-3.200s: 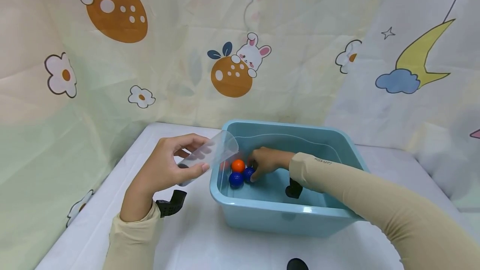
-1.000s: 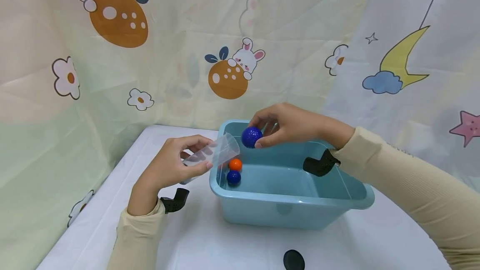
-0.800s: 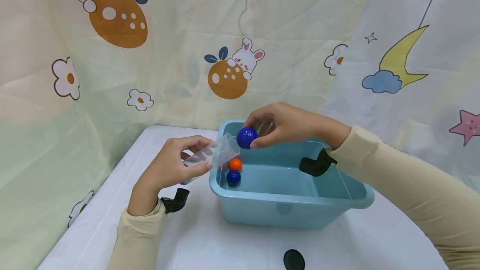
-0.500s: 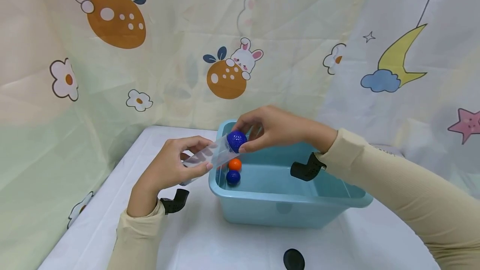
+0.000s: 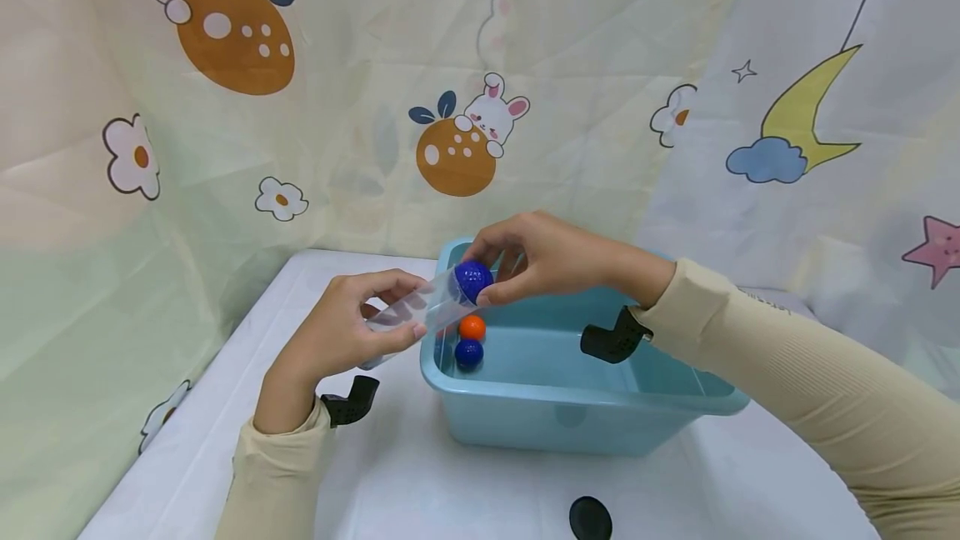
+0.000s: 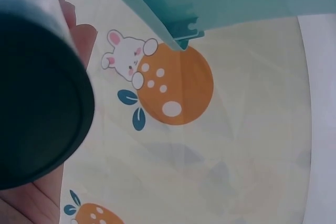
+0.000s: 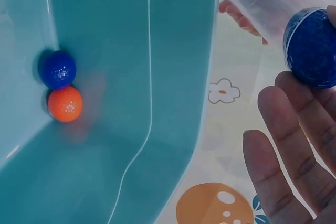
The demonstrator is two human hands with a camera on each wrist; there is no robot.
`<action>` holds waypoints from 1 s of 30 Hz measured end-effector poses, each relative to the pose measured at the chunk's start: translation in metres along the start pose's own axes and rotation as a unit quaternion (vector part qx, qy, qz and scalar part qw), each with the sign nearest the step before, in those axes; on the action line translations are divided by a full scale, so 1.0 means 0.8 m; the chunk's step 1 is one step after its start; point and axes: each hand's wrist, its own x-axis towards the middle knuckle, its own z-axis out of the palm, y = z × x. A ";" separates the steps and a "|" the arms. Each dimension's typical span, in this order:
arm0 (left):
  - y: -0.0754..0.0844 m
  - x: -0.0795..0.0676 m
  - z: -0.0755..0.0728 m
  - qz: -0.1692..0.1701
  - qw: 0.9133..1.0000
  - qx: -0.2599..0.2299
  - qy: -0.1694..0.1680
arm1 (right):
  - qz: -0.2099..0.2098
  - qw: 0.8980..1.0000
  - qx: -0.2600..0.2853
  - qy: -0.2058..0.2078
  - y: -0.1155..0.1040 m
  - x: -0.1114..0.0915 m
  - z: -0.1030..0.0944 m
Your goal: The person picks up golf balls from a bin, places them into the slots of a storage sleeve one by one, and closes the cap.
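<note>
My left hand (image 5: 341, 323) grips a clear plastic tube (image 5: 401, 315), tilted with its mouth up to the right. Its dark round base (image 6: 42, 98) fills the left side of the left wrist view. My right hand (image 5: 540, 261) pinches a blue golf ball (image 5: 473, 282) between thumb and fingers. The ball sits in the tube's mouth, with the rim around its lower left part. Beneath, in the light blue tub (image 5: 585, 394), an orange golf ball (image 5: 472, 327) and a second blue golf ball (image 7: 58, 70) lie side by side at the left end.
A black round disc (image 5: 590, 518) lies on the white tabletop (image 5: 405, 473) in front of the tub. Printed cloth (image 5: 337, 107) with rabbits and flowers hangs behind and at the left. Black camera mounts (image 5: 615, 336) sit at both wrists.
My right hand has lifted a blue golf ball from the tub and brought it left into the tube's mouth. The left hand keeps the tube nearly still.
</note>
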 end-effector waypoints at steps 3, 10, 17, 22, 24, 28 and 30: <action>0.001 0.001 0.000 0.000 1.000 -0.001 -0.001 | 0.000 1.000 0.002 0.001 0.002 -0.001 0.000; 0.001 0.002 0.001 0.006 1.000 -0.007 -0.003 | -0.016 1.000 0.018 -0.004 0.009 -0.004 -0.001; -0.001 0.001 -0.001 -0.009 1.000 0.006 0.003 | 0.005 1.000 0.027 0.001 0.018 -0.006 -0.002; -0.002 0.002 0.000 -0.009 1.000 0.000 0.002 | 0.021 0.999 0.023 0.010 0.033 -0.004 0.000; -0.002 0.002 0.000 -0.009 1.000 -0.002 0.001 | 0.026 1.000 0.014 0.009 0.043 0.000 0.003; -0.002 0.002 0.000 -0.008 1.000 -0.005 0.001 | 0.037 0.999 0.001 -0.002 0.064 0.007 0.014; -0.002 0.002 0.000 -0.007 1.000 -0.005 0.002 | 0.047 0.999 0.002 -0.010 0.075 0.012 0.019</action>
